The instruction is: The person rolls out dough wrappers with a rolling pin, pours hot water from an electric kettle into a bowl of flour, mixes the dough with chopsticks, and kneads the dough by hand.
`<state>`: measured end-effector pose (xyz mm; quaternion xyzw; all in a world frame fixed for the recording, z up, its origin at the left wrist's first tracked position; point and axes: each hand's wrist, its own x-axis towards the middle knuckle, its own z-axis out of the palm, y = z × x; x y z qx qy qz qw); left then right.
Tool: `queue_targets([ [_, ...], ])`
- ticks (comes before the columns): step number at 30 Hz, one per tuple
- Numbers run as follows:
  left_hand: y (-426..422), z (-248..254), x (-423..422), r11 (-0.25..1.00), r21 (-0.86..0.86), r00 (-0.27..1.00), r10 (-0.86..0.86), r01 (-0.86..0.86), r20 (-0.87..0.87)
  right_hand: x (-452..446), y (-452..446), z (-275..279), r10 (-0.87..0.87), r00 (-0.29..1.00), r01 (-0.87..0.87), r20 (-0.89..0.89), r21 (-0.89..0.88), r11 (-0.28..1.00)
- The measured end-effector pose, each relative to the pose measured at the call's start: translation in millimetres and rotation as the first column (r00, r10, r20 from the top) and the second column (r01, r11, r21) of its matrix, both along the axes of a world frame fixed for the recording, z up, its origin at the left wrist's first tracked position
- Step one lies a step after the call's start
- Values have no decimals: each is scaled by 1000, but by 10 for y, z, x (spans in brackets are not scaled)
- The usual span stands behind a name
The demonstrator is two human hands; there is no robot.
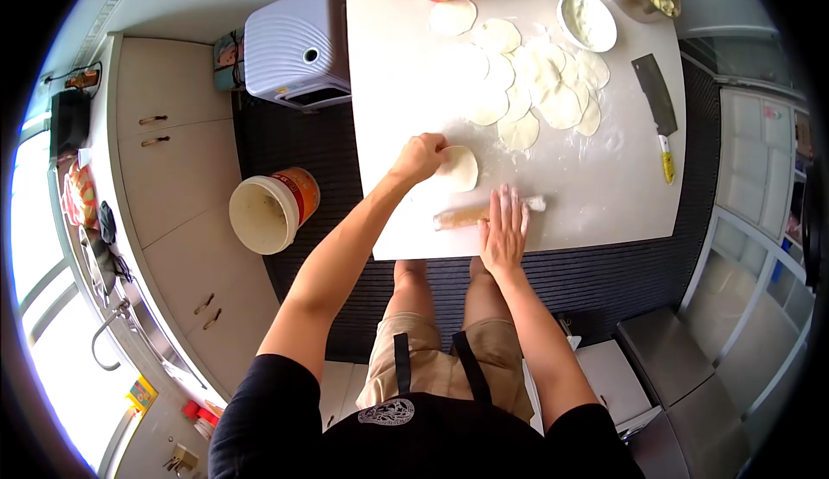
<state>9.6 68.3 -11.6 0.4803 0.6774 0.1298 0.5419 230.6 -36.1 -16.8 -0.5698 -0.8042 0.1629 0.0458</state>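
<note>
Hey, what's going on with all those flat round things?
A person is working with dough at a table. Their left hand has hold of the edge of one flat dough circle, and their right hand lies over a rolling pin. Many more circles lie farther up, some overlapping, near a white bowl. A big knife rests near the right edge.

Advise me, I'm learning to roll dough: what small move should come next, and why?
Perhaps push the rolling pin onto the dough disc: the pin lies clear of it, under the right hand, and the left hand is at the disc's edge.
</note>
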Motion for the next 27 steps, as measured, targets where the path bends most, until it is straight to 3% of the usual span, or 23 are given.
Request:
queue_targets([
  [2, 28, 166, 114, 969, -17, 939, -244, 247, -243, -176, 358, -1, 1, 1000, -1, -11, 4, 1000],
  [3, 51, 215, 180, 931, -45, 864, -353, 362, -358, -340, 708, -44, 27, 1000, -26, -2, 122, 992],
  [4, 9, 136, 236, 897, 100, 807, -332, 430, -488, -511, 1017, -11, -17, 1000, 16, 4, 160, 987],
  [6, 14, 64, 234, 871, 276, 852, -253, 407, -458, -658, 1260, 71, -80, 994, 93, -79, 175, 980],
  [8, 30, 59, 134, 917, 339, 955, -123, 213, -269, -444, 805, 29, -23, 1000, 22, 3, 148, 989],
  [9, 44, 1, 62, 935, 300, 968, -126, 189, -217, -284, 503, 56, 22, 999, -23, 27, 47, 999],
  [10, 15, -90, 5, 956, 289, 998, -39, 51, -45, -99, 167, 33, 34, 999, -34, -7, -5, 999],
  [12, 20, -49, -67, 993, 120, 999, 13, -18, 41, 62, -139, 15, 37, 998, -33, 49, -84, 996],
  [14, 63, 45, 16, 983, 62, 967, -156, 172, -202, -116, 271, -51, 39, 999, -39, 21, 26, 999],
  [16, 155, 290, 194, 916, -108, 818, -394, 386, -420, -454, 956, -10, 27, 999, -32, 40, 138, 990],
  [17, 119, 198, 234, 913, 47, 826, -344, 405, -447, -601, 1227, -3, -40, 999, 42, -14, 161, 986],
  [18, 77, 76, 245, 883, 202, 834, -293, 423, -467, -677, 1368, 33, -72, 994, 85, -78, 184, 979],
  [21, 104, 1, 98, 903, 309, 938, -217, 298, -270, -420, 844, 37, -19, 999, 23, -45, 103, 994],
  [24, 164, -6, -51, 989, 66, 988, -125, 131, -88, -60, 52, 133, 29, 999, -26, 42, -81, 996],
  [25, 203, 28, -64, 976, -78, 973, -210, 203, -93, -75, 166, 79, 22, 999, -20, 31, -42, 999],
  [26, 144, -88, -62, 919, 64, 896, -362, 389, -257, -136, 325, -35, 14, 1000, -13, 16, -9, 1000],
  [27, 171, 82, 16, 902, -16, 849, -411, 430, -332, -248, 488, -60, 7, 1000, -7, 0, 8, 1000],
])
